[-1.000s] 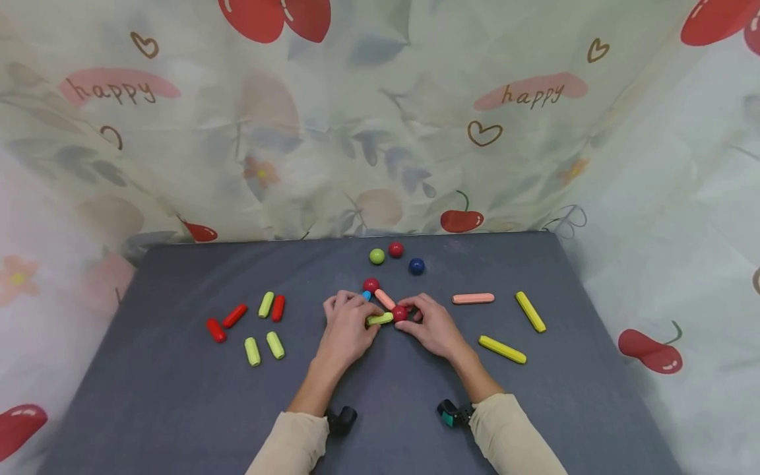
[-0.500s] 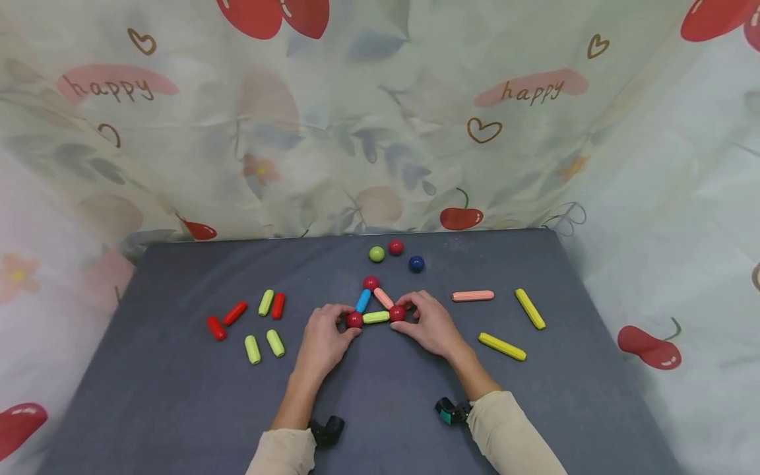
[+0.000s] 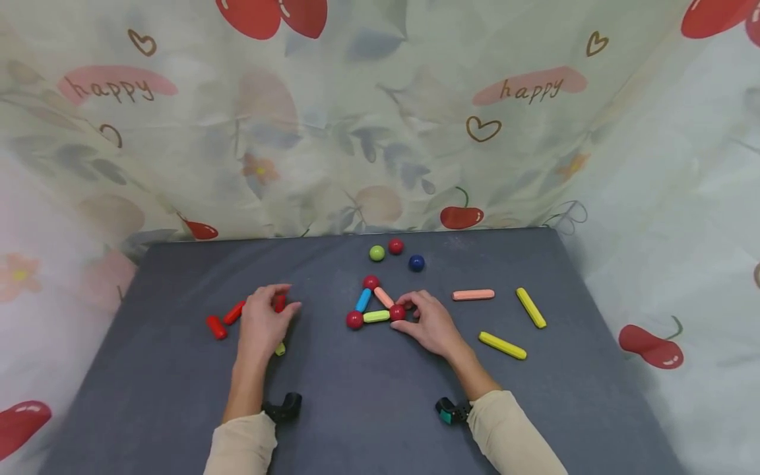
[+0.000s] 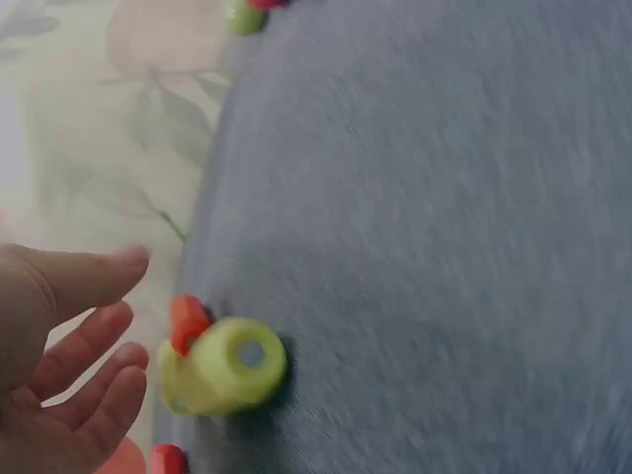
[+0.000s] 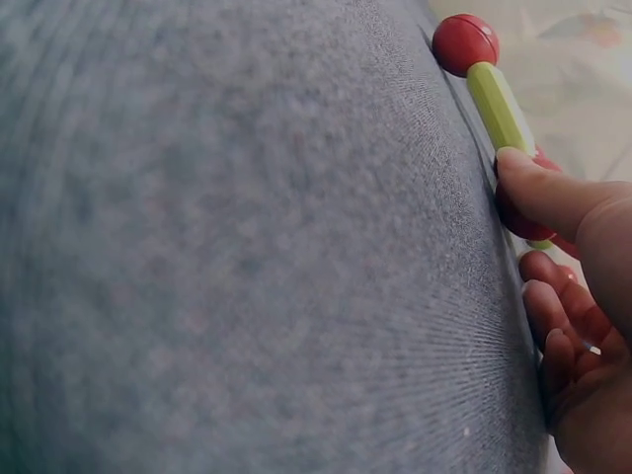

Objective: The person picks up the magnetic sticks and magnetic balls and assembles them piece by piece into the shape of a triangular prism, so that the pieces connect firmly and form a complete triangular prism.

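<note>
A small triangle lies on the grey table (image 3: 380, 409): a blue stick (image 3: 363, 300), a pink stick (image 3: 384, 297) and a lime stick (image 3: 377, 316) joined by three red balls. My right hand (image 3: 408, 314) pinches the right corner ball (image 3: 397, 313); in the right wrist view my thumb (image 5: 538, 193) presses that ball (image 5: 515, 219) at the end of the lime stick (image 5: 499, 104). Over the short sticks at the left, my left hand (image 3: 279, 305) hovers with straight fingers and holds nothing. The left wrist view shows a short lime stick (image 4: 222, 367) just beyond the fingertips (image 4: 123, 269).
A green ball (image 3: 377, 253), a red ball (image 3: 396, 246) and a blue ball (image 3: 417, 263) sit behind the triangle. To the right lie a long pink stick (image 3: 473, 295) and two yellow sticks (image 3: 530, 308). Red short sticks (image 3: 216, 327) lie far left. Patterned cloth hangs behind.
My left hand let go of the triangle's left red ball and moved left to the short sticks. The triangle now lies whole. My right hand stayed on its ball.
</note>
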